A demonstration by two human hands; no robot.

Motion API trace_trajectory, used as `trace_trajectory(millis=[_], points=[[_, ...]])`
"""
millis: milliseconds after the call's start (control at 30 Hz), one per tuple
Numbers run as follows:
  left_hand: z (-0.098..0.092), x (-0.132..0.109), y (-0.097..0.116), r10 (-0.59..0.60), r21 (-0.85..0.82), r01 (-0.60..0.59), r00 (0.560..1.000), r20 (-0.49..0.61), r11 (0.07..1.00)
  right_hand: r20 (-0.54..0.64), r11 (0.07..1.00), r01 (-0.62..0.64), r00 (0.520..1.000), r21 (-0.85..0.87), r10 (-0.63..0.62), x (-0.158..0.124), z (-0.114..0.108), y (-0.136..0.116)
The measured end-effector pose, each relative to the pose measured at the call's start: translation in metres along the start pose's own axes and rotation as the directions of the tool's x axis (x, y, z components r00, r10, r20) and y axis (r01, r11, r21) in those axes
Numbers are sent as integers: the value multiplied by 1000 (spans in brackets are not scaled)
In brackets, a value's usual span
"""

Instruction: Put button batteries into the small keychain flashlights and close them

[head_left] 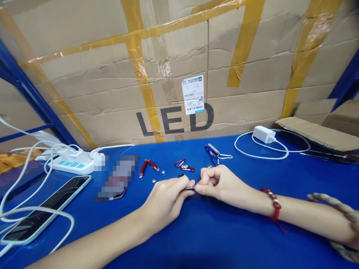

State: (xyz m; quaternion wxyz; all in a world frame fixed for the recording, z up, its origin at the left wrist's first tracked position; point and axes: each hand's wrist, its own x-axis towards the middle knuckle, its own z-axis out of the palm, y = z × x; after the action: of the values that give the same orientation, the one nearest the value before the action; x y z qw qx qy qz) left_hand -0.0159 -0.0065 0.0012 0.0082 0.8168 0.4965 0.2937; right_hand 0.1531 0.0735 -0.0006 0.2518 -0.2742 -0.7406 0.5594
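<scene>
My left hand (167, 196) pinches a small dark, shiny piece (190, 188) between thumb and forefinger, just above the blue table. At its right end my right hand (224, 184) has thumb and forefinger pressed together, the other fingers curled in. Most of the piece is hidden by fingers, so its kind is unclear. Beyond the hands lie red carabiner clips (187, 168) with small silver discs. Two small red metal tubes (152, 165) lie left of these, near loose silver button-like discs (163, 172). A blue tube (210, 151) and a silver tube (212, 148) with clips lie behind my right hand.
A phone (50, 205) and a white power strip (74, 164) with tangled cables occupy the left. A blurred-out flat object (119, 177) lies nearby. At the right back stands a white charger (264, 134) with its cable. A big taped cardboard box (174, 74) walls the back.
</scene>
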Motion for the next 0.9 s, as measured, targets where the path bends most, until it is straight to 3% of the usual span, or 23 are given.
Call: trace_trajectory(millis=[700, 900], points=[[-4, 0, 4, -112, 1, 112, 994, -18, 994, -58, 999, -34, 998, -9, 34, 0, 0, -4], [-5, 2, 4, -49, -44, 48, 999, -17, 998, -58, 1000, -28, 998, 8, 28, 0, 1, -4]])
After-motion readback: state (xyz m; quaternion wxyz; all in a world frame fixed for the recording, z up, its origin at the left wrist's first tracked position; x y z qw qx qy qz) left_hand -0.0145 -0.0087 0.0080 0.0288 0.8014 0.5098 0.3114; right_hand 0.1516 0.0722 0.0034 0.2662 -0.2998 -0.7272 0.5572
